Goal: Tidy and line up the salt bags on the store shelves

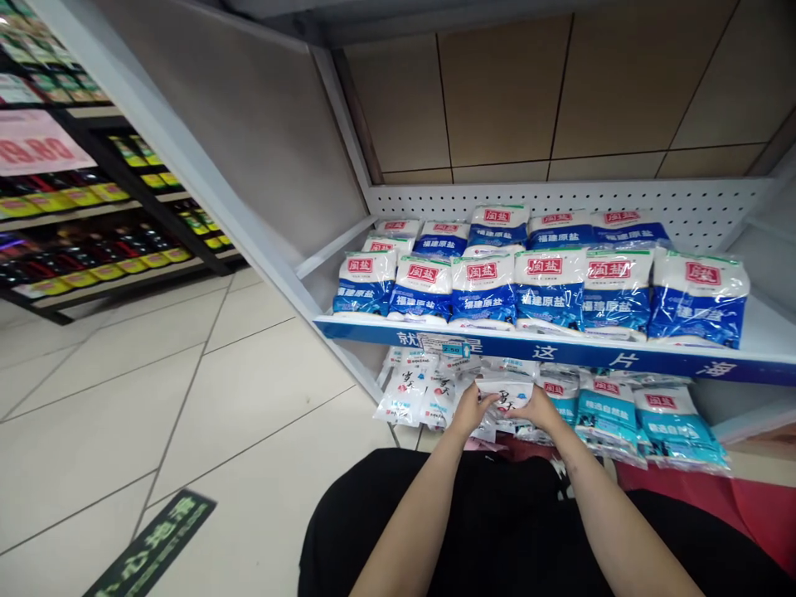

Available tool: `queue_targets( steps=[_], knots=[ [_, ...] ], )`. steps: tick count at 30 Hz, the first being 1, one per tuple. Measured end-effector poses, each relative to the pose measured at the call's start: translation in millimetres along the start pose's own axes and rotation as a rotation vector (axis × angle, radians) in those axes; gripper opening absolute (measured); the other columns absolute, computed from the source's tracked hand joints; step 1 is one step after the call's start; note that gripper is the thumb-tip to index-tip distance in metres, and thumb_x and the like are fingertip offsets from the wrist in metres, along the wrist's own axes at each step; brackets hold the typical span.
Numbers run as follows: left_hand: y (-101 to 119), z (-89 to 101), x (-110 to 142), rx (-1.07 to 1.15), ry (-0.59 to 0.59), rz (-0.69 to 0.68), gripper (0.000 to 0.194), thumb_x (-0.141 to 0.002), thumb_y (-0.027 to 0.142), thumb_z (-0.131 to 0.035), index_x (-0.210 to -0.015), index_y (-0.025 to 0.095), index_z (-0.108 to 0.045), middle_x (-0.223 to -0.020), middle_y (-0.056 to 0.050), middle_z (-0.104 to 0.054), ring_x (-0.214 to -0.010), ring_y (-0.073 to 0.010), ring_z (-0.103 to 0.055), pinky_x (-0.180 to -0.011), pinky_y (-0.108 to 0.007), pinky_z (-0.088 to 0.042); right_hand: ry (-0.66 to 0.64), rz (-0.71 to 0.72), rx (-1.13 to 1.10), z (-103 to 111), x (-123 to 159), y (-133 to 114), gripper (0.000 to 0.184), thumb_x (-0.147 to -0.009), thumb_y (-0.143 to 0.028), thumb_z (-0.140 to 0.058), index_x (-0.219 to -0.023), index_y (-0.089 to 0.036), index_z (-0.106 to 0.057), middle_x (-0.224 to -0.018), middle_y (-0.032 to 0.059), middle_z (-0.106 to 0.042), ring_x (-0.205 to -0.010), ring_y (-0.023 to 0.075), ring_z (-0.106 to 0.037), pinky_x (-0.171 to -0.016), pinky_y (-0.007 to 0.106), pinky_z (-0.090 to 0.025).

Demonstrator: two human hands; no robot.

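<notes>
Both my hands reach down to the bottom shelf of a shop rack. My left hand (pixel 471 409) and my right hand (pixel 538 407) grip the two sides of a white packet (pixel 507 392) with black brush writing. More white packets (pixel 407 390) of the same kind lie to its left. Teal and white packets (pixel 668 423) lie to its right. On the shelf above stand rows of blue and white salt bags (pixel 550 290) with red labels.
The upper shelf's blue front strip (pixel 560 350) carries a price tag (pixel 452 346) just above my hands. A grey side panel (pixel 249 149) closes the rack on the left. Tiled floor (pixel 155 398) with a green floor sticker (pixel 152 547) lies left. Another rack of bottles (pixel 93 232) stands far left.
</notes>
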State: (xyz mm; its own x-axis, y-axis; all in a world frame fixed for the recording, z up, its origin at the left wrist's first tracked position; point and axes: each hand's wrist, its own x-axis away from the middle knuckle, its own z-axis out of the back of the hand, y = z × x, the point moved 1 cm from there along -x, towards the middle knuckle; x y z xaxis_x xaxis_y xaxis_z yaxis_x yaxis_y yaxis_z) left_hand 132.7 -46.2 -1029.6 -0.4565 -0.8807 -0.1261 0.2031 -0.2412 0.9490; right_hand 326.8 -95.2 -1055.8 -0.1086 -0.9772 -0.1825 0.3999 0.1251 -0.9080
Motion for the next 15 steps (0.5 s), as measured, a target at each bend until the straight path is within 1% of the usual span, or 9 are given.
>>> queue_targets(
  steps=[2, 4, 7, 9, 10, 12, 13, 14, 15],
  knots=[
    [-3, 1.3, -2, 0.006, -0.025, 0.014, 0.036, -0.085, 0.034, -0.07, -0.116, 0.017, -0.062, -0.12, -0.012, -0.067, -0.113, -0.0243, -0.063, -0.1, -0.037, -0.049, 0.033, -0.02, 0.07, -2, 1, 1, 0.063, -0.056, -0.052, -0.086, -0.105, -0.016, -0.07, -0.114, 0.0135, -0.069, -0.108, 0.0345, -0.065, -0.1, 0.05, -0.048],
    [-1, 13.1, -2, -0.007, -0.06, 0.042, 0.037, -0.086, 0.032, -0.068, -0.12, 0.017, -0.06, -0.125, -0.013, -0.065, -0.115, -0.0234, -0.063, -0.1, -0.036, -0.05, 0.102, -0.014, 0.149, -3, 4, -5, 0.057, -0.061, -0.052, -0.084, -0.105, -0.019, -0.07, -0.114, 0.0116, -0.07, -0.108, 0.0333, -0.065, -0.097, 0.047, -0.05],
    [7, 46.8, -1, -0.152, -0.033, 0.223, 0.032, -0.093, 0.029, -0.052, -0.122, 0.016, -0.059, -0.134, -0.015, -0.06, -0.123, -0.0221, -0.059, -0.103, -0.035, -0.048, 0.23, -0.098, 0.234, 6, 8, -22, 0.052, -0.063, -0.053, -0.083, -0.101, -0.02, -0.07, -0.105, 0.0091, -0.073, -0.099, 0.0323, -0.068, -0.087, 0.043, -0.054],
    [12, 67.1, 3, -0.228, -0.102, 0.349, 0.029, -0.093, 0.027, -0.047, -0.109, 0.013, -0.067, -0.122, -0.016, -0.067, -0.117, -0.024, -0.062, -0.1, -0.037, -0.049, 0.309, -0.18, 0.218, 21, 7, -34, 0.057, -0.059, -0.056, -0.084, -0.1, -0.02, -0.069, -0.098, 0.0079, -0.073, -0.093, 0.0313, -0.069, -0.082, 0.041, -0.054],
    [15, 72.5, 6, -0.228, -0.187, 0.397, 0.027, -0.09, 0.028, -0.05, -0.098, 0.012, -0.07, -0.109, -0.015, -0.072, -0.107, -0.0253, -0.067, -0.094, -0.037, -0.052, 0.336, -0.216, 0.193, 31, 6, -39, 0.06, -0.058, -0.057, -0.085, -0.1, -0.019, -0.068, -0.097, 0.0074, -0.073, -0.091, 0.0305, -0.069, -0.08, 0.039, -0.055],
    [18, 70.4, 15, -0.207, -0.478, 0.476, 0.02, -0.081, 0.029, -0.062, -0.081, 0.013, -0.073, -0.086, -0.01, -0.075, -0.089, -0.025, -0.071, -0.083, -0.035, -0.056, 0.361, -0.289, 0.18, 52, 4, -47, 0.063, -0.055, -0.06, -0.085, -0.099, -0.019, -0.067, -0.095, 0.0079, -0.073, -0.089, 0.0294, -0.069, -0.078, 0.037, -0.055],
    [18, 63.2, 20, -0.238, -0.645, 0.493, 0.018, -0.077, 0.03, -0.065, -0.081, 0.015, -0.075, -0.084, -0.008, -0.075, -0.087, -0.0242, -0.071, -0.081, -0.033, -0.056, 0.359, -0.336, 0.213, 64, 4, -50, 0.064, -0.054, -0.062, -0.085, -0.098, -0.018, -0.067, -0.094, 0.0091, -0.073, -0.087, 0.0297, -0.069, -0.076, 0.037, -0.055],
    [18, 52.9, 24, -0.304, -0.788, 0.489, 0.018, -0.075, 0.029, -0.067, -0.085, 0.018, -0.076, -0.089, -0.006, -0.076, -0.09, -0.024, -0.071, -0.084, -0.033, -0.056, 0.355, -0.395, 0.28, 74, 4, -53, 0.066, -0.052, -0.064, -0.085, -0.096, -0.018, -0.067, -0.092, 0.0108, -0.073, -0.086, 0.031, -0.069, -0.074, 0.038, -0.055],
    [17, 40.4, 28, -0.394, -0.892, 0.468, 0.023, -0.075, 0.028, -0.066, -0.093, 0.02, -0.076, -0.099, -0.005, -0.076, -0.098, -0.0246, -0.07, -0.089, -0.034, -0.054, 0.35, -0.459, 0.368, 85, 4, -55, 0.069, -0.05, -0.067, -0.085, -0.094, -0.018, -0.067, -0.091, 0.0128, -0.072, -0.086, 0.0329, -0.069, -0.072, 0.039, -0.055]
  ],
)
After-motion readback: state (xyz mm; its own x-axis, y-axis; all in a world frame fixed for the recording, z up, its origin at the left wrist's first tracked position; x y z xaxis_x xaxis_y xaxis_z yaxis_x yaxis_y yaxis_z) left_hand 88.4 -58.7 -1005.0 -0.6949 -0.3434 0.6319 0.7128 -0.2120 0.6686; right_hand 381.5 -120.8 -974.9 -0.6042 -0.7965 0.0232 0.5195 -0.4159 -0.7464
